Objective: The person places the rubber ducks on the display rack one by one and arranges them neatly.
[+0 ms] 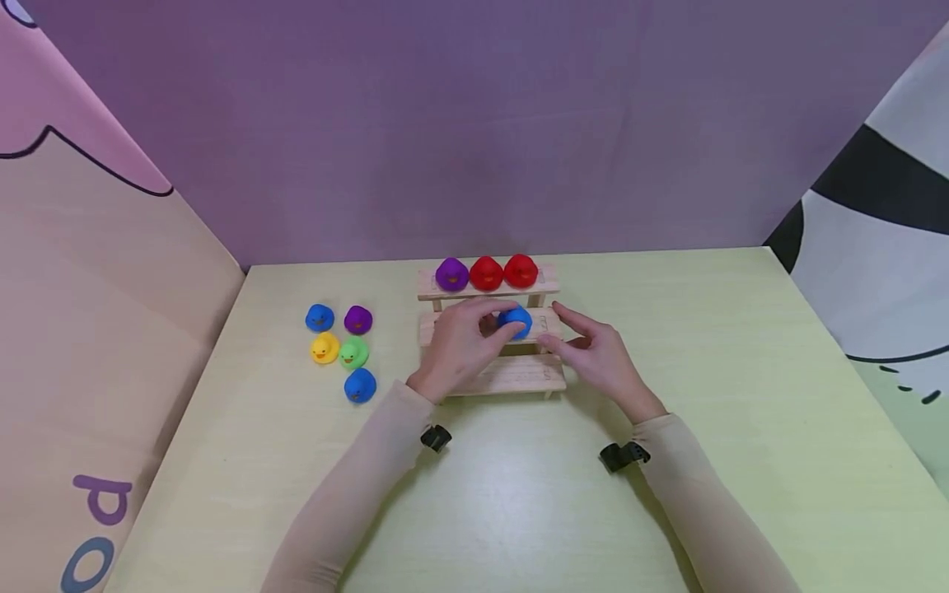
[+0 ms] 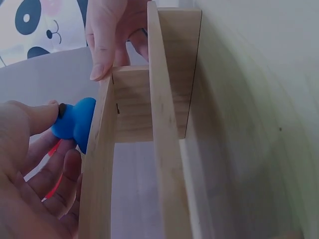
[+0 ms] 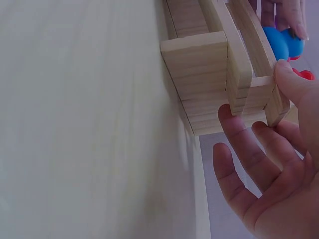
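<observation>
My left hand (image 1: 465,344) pinches a blue rubber duck (image 1: 516,322) between thumb and fingers. In the left wrist view the blue duck (image 2: 77,122) is right at the middle step of a three-step wooden stand (image 1: 519,375), its base against the wood. At the stand's right end, my right hand (image 1: 599,354) holds the end of that middle step. The right wrist view has its thumb (image 3: 286,74) on the step's edge and the other fingers loosely bent around the end. A purple duck (image 1: 452,275) and two red ducks, one here (image 1: 486,273), another there (image 1: 521,271), line the top step.
Left of the stand, several loose ducks lie on the pale table (image 1: 519,511): a blue one (image 1: 320,318), a purple one (image 1: 358,319), a yellow one (image 1: 324,348), a green one (image 1: 353,352) and another blue one (image 1: 360,385). Behind the table rises a purple wall (image 1: 474,123).
</observation>
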`<state>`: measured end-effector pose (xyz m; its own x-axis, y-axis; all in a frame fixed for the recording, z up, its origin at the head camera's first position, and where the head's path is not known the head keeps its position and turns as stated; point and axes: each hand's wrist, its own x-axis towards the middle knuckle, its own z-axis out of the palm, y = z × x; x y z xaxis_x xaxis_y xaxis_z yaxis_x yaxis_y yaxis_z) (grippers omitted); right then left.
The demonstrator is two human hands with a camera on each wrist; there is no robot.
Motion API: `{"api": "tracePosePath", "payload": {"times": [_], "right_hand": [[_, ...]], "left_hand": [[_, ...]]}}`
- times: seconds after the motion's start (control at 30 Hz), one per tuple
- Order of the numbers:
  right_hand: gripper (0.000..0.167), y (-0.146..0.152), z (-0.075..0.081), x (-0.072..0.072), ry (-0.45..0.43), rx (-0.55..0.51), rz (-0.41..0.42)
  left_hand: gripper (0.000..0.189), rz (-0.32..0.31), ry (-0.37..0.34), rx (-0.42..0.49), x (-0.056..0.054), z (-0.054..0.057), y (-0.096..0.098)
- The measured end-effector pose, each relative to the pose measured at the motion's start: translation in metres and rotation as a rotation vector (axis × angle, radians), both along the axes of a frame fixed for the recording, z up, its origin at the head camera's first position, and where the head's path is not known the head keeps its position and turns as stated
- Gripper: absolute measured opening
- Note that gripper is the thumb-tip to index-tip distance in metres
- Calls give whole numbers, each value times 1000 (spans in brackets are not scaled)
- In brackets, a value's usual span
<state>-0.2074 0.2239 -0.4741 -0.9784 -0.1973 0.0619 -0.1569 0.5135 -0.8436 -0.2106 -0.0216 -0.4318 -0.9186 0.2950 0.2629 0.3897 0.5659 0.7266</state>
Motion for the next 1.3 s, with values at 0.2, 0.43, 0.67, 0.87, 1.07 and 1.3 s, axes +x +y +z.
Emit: {"api": "tracePosePath", "payload": {"times": [0.2, 0.43, 0.67, 0.87, 1.07, 1.3], "right_hand": [[71, 0, 1, 0, -7, 12, -5], [72, 3, 2, 0, -4, -1, -18], [70, 2, 3, 1, -20, -9, -10], [71, 2, 3, 1, -23, -12, -7], [71, 2, 3, 1, -29, -7, -7], [71, 1, 4, 2, -32, -8, -4]], "left_hand": [[40, -18, 8, -14, -3, 0, 5], [40, -19, -8, -18, -6, -1, 10], [40, -32, 20, -10, -7, -3, 12], [39, -30, 26, -5, -6, -3, 12], [40, -25, 8, 9, -5, -2, 10], [40, -14, -7, 54, -1, -3, 4]]}}
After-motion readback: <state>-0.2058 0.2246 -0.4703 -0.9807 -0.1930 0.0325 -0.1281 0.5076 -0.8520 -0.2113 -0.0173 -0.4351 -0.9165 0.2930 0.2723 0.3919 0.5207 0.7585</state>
